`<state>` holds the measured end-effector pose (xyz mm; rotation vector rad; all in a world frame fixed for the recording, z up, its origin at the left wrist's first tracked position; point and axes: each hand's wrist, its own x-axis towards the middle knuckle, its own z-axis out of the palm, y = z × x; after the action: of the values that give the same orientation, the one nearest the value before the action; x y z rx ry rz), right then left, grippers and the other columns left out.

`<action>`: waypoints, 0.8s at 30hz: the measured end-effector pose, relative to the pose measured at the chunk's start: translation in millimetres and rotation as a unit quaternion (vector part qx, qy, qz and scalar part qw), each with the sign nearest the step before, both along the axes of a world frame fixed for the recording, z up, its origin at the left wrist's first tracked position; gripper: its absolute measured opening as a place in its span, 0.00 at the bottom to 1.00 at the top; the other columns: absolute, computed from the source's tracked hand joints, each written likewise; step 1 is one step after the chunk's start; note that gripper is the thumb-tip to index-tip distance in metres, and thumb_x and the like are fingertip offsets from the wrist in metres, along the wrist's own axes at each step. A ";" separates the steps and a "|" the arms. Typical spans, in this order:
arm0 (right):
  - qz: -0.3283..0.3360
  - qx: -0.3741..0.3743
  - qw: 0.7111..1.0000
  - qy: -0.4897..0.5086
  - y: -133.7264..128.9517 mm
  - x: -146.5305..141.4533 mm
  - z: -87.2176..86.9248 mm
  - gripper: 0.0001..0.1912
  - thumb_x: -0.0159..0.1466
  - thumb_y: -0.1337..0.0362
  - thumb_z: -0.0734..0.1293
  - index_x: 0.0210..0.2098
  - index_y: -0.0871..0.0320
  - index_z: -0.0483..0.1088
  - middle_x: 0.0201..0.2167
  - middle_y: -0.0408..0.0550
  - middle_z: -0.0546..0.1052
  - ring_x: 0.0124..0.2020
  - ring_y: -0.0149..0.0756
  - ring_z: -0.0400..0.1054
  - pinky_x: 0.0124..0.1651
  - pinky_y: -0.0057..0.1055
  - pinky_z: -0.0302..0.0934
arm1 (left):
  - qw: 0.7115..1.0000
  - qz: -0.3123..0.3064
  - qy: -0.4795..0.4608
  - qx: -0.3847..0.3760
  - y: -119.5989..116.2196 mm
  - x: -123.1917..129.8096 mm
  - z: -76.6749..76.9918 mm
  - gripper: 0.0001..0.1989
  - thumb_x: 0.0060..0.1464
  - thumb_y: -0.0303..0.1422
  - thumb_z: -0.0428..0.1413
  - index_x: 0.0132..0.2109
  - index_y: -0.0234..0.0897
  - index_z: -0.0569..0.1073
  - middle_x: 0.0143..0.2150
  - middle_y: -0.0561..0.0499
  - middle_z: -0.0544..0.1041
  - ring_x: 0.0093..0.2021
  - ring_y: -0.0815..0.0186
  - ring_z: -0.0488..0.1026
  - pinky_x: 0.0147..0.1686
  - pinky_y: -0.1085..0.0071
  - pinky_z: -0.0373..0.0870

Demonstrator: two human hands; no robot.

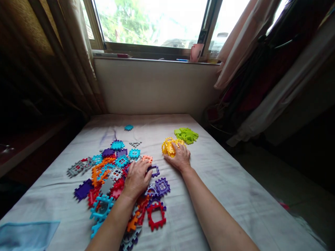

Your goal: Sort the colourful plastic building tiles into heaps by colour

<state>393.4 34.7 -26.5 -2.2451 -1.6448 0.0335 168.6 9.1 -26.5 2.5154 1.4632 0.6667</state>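
Note:
My left hand [137, 177] lies over a mixed pile of plastic interlocking pieces, its fingers apart and touching pieces near an orange-pink one [147, 159]. What is under its palm is hidden. My right hand [180, 157] rests on a heap of yellow pieces [169, 146], fingers spread over its near right side. Just behind that heap is a pile of lime green pieces [186, 135]. Around my left hand are a purple square piece [162, 186], a red square frame [149, 218], cyan pieces [102, 206], orange pieces [96, 172] and a dark purple piece [83, 190].
The pieces lie on a pale sheet [222, 184]. A cyan piece [128, 128] sits apart near the back, with small grey pieces [135, 143] nearer. A blue transparent item [28, 235] is at front left. A pink cup [196, 52] stands on the windowsill.

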 end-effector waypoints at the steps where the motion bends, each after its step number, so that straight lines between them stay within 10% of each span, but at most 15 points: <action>1: 0.003 -0.004 1.000 0.000 7.8 -2.9 0.2 0.40 0.58 0.42 0.67 0.66 0.48 0.61 0.65 0.57 0.63 0.65 0.51 0.55 0.63 0.47 0.49 | 1.000 -0.003 -0.007 0.004 -0.1 -0.3 -0.9 0.13 0.60 0.35 0.52 0.50 0.44 0.76 0.56 0.47 0.77 0.61 0.56 0.68 0.66 0.49 0.53; 24: 0.114 0.094 0.989 0.014 135.2 -29.1 -12.9 0.37 0.62 0.41 0.64 0.64 0.54 0.63 0.65 0.57 0.64 0.64 0.49 0.56 0.65 0.46 0.45 | 0.999 0.013 -0.032 -0.005 -1.7 2.9 -2.5 0.12 0.59 0.30 0.53 0.48 0.43 0.76 0.55 0.49 0.78 0.60 0.57 0.69 0.67 0.46 0.51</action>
<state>364.2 169.9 -39.4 -1.9031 -1.8002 -0.0307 171.6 7.4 -28.9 2.4471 1.4767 0.7366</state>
